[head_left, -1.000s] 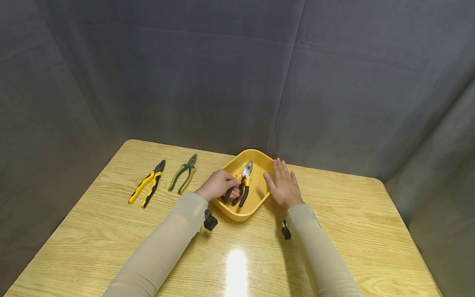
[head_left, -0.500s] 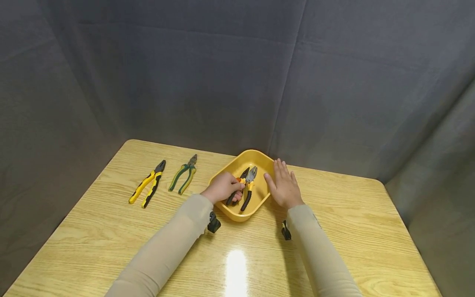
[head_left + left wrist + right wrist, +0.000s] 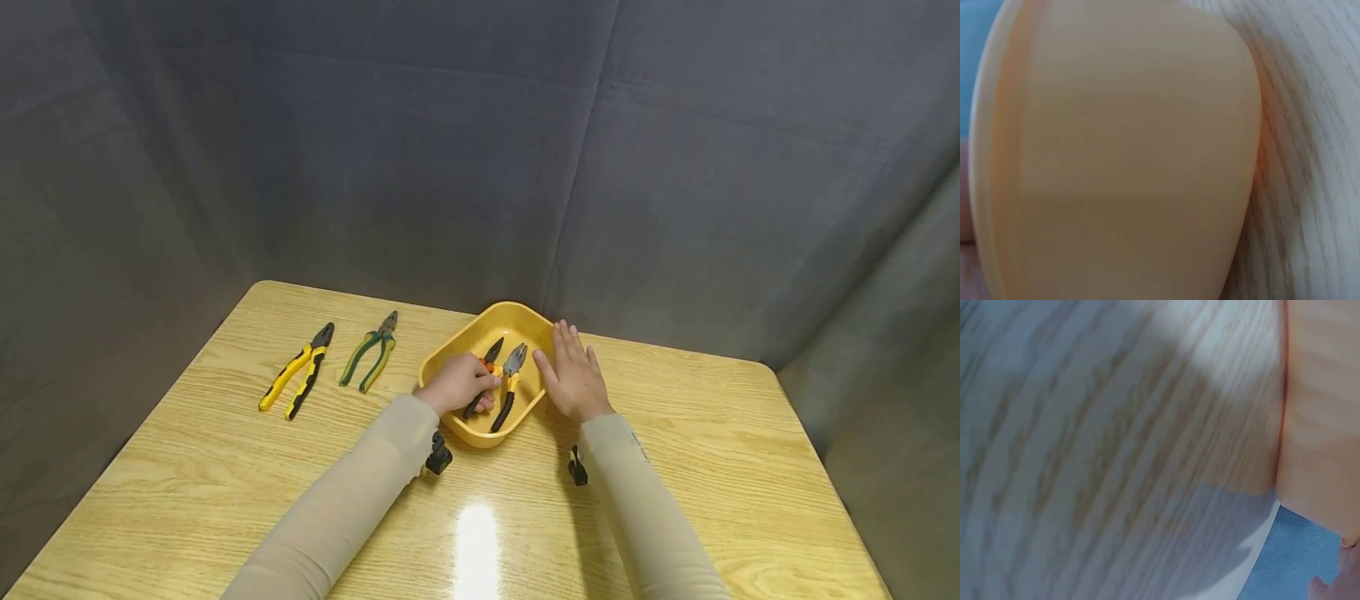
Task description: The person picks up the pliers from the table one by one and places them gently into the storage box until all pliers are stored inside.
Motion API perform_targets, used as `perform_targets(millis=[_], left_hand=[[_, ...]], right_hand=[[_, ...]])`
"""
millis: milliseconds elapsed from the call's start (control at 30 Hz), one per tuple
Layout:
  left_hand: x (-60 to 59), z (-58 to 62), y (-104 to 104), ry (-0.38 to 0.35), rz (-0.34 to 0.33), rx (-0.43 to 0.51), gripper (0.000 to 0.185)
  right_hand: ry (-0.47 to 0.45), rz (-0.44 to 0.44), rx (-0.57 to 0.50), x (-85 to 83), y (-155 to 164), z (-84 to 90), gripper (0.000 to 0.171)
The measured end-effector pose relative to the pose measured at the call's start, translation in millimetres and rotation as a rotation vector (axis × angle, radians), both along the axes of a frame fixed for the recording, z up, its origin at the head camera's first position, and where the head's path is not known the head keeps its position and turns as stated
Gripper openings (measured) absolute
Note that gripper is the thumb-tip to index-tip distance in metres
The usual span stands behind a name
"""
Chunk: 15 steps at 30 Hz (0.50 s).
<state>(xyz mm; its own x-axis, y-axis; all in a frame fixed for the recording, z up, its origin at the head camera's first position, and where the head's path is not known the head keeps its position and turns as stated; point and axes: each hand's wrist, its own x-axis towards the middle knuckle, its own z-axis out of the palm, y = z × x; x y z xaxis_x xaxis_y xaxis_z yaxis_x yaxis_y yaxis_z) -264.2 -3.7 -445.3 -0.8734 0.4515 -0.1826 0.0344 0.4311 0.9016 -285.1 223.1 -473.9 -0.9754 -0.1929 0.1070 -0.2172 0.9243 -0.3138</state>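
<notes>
Inside the yellow plastic tray (image 3: 461,342), my left hand (image 3: 459,383) pinches one handle of a pair of pliers (image 3: 516,358) with grey jaws and yellow-and-black handles. A second pair of pliers (image 3: 494,350), dark-jawed with orange near the pivot, lies to its left in the tray, partly covered by the hand. My right hand (image 3: 576,375) rests with straight fingers along the tray's right side. The left wrist view is filled by the tray's outer wall (image 3: 1129,144). In the right wrist view, the tray wall (image 3: 1322,412) stands at the right edge.
Left of the tray, yellow-and-black pliers (image 3: 303,371) and green-and-yellow pliers (image 3: 371,354) lie spread on the wooden table (image 3: 195,483). A grey curtain (image 3: 412,167) hangs behind the table and at both sides.
My left hand has moved slightly right and nearer, shifting the grey-jawed pliers right and away from the dark-jawed pair, which now shows more. The right hand and tray have stayed put.
</notes>
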Motion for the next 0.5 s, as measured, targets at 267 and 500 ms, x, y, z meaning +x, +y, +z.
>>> perform_targets(millis=[267,500], left_hand=[[-2.9,-3.8,0,0.065,-0.032,-0.08,0.035],[-3.4,-11.5,3,0.161,-0.053,-0.164,0.032]], right_hand=[[-0.014,-0.003,-0.001,0.2,-1,1.2,0.081],[-0.008,-0.002,-0.016,0.5,0,0.6,0.078]])
